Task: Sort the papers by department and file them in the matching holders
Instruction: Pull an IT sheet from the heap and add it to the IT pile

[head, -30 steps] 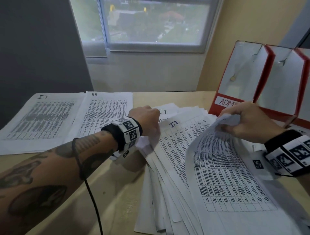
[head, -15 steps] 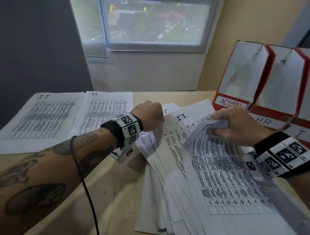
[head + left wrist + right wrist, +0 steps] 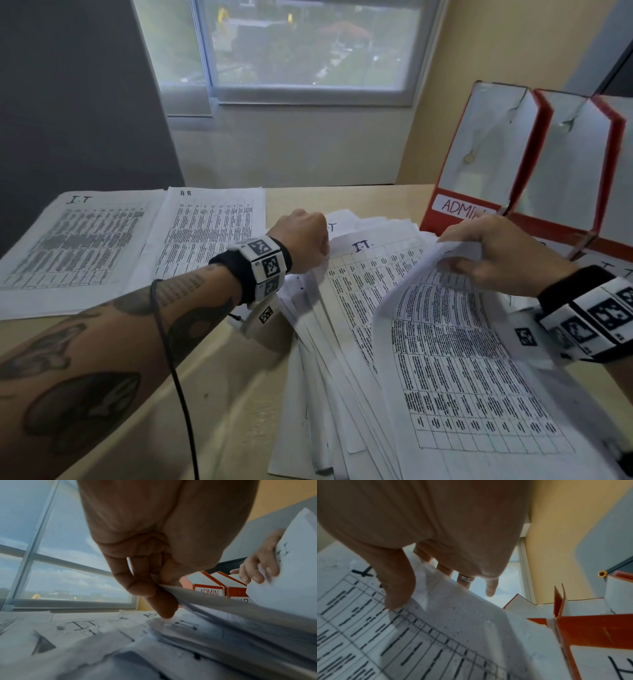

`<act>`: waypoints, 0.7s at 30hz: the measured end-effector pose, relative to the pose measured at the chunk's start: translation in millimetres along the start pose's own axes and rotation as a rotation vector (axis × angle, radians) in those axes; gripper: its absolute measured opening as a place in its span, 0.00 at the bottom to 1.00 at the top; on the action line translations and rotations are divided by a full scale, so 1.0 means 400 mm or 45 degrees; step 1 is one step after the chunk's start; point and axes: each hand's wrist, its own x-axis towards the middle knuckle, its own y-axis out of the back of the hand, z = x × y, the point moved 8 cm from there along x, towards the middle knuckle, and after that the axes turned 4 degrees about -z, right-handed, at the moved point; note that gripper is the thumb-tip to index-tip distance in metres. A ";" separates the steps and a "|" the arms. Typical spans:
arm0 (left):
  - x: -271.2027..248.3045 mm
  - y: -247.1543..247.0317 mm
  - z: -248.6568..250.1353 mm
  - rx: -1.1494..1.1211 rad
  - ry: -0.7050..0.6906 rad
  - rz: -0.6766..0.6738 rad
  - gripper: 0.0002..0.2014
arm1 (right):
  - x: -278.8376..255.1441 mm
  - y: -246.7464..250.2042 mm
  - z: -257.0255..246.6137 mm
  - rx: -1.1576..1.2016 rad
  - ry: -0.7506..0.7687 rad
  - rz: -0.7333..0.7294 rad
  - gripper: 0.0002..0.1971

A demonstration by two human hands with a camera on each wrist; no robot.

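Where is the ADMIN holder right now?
In the head view the ADMIN holder stands at the table's far right, leftmost of the red holders, just beyond the right hand lifting a sheet.

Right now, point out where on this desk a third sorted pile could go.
Bare desk shows under the left forearm, bordered by the I.T sheet and H.R sheet behind and the fanned stack on the right. A smaller strip lies between the H.R sheet and ADMIN holder. The right side is crowded.
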 end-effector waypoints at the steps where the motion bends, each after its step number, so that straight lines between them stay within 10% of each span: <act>1: -0.002 0.002 0.006 0.022 -0.002 0.000 0.06 | 0.000 -0.004 0.004 0.001 -0.019 -0.005 0.12; 10: -0.010 0.075 0.014 0.110 0.008 0.135 0.03 | 0.030 -0.024 -0.041 -0.124 0.035 0.138 0.06; 18: -0.034 0.108 0.149 -0.220 -0.481 0.053 0.04 | 0.105 -0.058 -0.141 -0.239 0.202 0.168 0.05; 21: -0.035 0.128 0.130 -0.525 -0.469 0.047 0.21 | 0.096 -0.035 -0.134 -0.191 0.195 0.225 0.11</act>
